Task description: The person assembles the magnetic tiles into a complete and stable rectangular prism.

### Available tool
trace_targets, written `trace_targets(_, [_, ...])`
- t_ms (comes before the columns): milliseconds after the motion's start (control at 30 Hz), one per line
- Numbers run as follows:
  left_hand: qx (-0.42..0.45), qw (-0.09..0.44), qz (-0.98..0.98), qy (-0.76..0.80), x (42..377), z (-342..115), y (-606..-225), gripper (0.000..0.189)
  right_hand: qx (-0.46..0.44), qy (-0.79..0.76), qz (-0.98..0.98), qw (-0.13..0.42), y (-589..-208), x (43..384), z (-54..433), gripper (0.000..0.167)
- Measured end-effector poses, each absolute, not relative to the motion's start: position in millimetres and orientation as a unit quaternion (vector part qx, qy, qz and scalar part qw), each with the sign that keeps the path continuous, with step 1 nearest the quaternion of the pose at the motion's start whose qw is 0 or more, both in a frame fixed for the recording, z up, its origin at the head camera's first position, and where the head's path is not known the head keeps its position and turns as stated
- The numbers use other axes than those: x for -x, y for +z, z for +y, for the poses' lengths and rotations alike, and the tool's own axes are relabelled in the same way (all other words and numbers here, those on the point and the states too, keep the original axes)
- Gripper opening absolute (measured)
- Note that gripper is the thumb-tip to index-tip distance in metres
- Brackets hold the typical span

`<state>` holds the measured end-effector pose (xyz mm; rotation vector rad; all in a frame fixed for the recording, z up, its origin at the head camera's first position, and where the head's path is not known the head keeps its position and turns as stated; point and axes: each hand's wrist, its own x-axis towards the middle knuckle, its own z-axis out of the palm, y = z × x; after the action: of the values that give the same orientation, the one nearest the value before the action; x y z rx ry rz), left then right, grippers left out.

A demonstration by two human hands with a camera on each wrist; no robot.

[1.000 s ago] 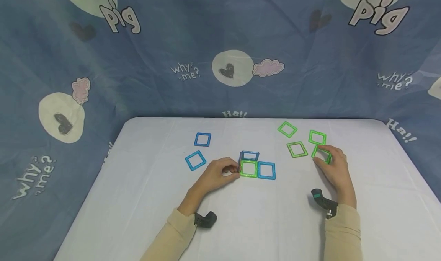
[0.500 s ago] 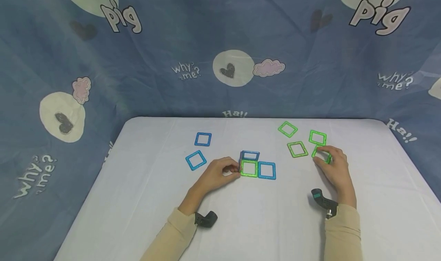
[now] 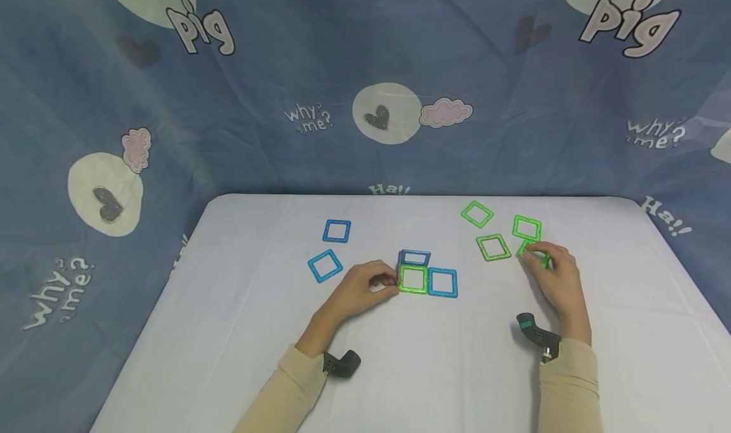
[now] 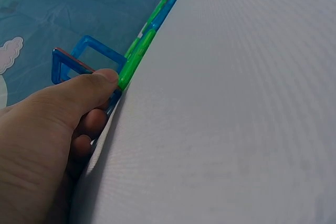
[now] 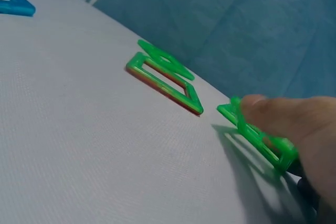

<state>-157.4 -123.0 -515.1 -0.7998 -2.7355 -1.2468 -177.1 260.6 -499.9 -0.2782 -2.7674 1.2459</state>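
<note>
Head view: my right hand (image 3: 559, 282) pinches a tilted green square (image 5: 257, 139); my left hand (image 3: 362, 288) pinches an upright blue square (image 4: 72, 60) along the left edge of a flat green square (image 3: 412, 291). A second blue square (image 3: 415, 252) stands behind it, a flat blue square (image 3: 443, 295) adjoins its right. Two blue squares (image 3: 335, 240) and three green squares (image 3: 497, 258) lie on the table (image 3: 457, 369).

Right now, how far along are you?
Looks done: a blue square stands behind the middle green square; a flat blue square lies beside it. In hand: left hand pinches an upright blue square, right hand another green square. Probably remaining: two loose blue squares, three loose green squares.
</note>
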Motion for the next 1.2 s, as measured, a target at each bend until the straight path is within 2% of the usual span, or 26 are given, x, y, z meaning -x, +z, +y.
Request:
trace_targets(300, [0.254, 0.01, -0.878, -0.406, 157.4, -123.0, -515.5, 0.018, 0.131, 0.441, -0.884, 0.088, -499.8, 176.6, 259.8, 0.053])
trace_targets(633, [0.251, 0.007, -0.877, -0.41, 158.1, -122.9, -515.7, 0.018, 0.177, 0.447, -0.861, 0.168, -498.3, 176.8, 252.8, 0.048])
trace_targets(1200, [0.247, 0.005, -0.88, -0.405, 157.5, -122.2, -514.5, 0.018, 0.178, 0.477, -0.837, 0.2, -499.0, 178.2, 254.0, 0.042])
